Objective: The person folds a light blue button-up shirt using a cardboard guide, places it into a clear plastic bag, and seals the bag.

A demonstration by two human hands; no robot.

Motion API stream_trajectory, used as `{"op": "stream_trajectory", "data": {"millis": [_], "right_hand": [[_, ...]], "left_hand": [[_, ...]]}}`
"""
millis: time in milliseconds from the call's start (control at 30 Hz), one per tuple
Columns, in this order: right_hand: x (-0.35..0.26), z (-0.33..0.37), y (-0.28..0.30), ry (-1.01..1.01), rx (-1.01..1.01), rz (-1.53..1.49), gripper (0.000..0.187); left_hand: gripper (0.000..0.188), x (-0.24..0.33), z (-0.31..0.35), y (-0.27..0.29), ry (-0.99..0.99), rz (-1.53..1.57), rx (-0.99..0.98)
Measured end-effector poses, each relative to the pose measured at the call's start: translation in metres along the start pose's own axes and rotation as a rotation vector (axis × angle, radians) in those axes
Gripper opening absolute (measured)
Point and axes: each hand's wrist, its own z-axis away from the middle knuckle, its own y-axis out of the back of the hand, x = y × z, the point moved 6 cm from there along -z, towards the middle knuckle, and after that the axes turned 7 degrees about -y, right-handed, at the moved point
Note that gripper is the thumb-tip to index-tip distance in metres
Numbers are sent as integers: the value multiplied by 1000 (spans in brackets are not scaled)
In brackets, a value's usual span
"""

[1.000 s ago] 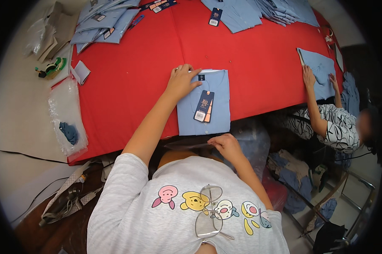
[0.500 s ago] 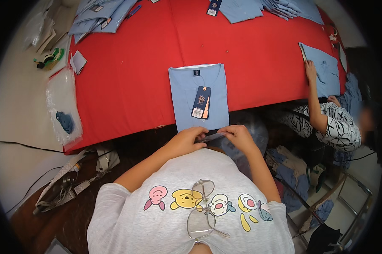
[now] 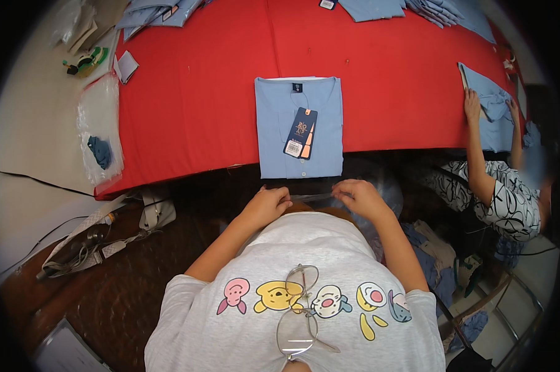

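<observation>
A folded light blue shirt lies on the red-covered table, its lower edge at the table's near side. A dark navy hang tag with orange shapes rests on its front, strung from the collar. Just below the shirt, in front of my body, a clear plastic bag is stretched between my hands. My left hand pinches its left end. The right hand grips the other end between thumb and fingers. Most of the bag is hard to make out against the dark background.
Flat clear bags with a dark teal scrap lie at the table's left edge, near a tape dispenser. Folded blue shirts are stacked at the back. On the right, another person's hands handle a blue garment.
My hands have spread apart, drawing the plastic out between them below the shirt's edge. The view has shifted a little. The other person's second hand has come up onto their garment.
</observation>
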Motion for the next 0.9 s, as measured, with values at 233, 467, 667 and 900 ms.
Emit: {"op": "stream_trajectory", "data": {"millis": [233, 467, 667, 900], "right_hand": [[4, 7, -4, -108, -40, -9, 16], [-74, -17, 19, 275, 494, 94, 16], [-98, -68, 6, 445, 426, 278, 18], [-90, -77, -4, 509, 412, 354, 16]], "left_hand": [[18, -9, 4, -21, -29, 20, 40], [19, 21, -4, -5, -203, 50, 157], [20, 38, -18, 1, -190, 4, 81], [21, 16, -16, -12, -269, -24, 189]]}}
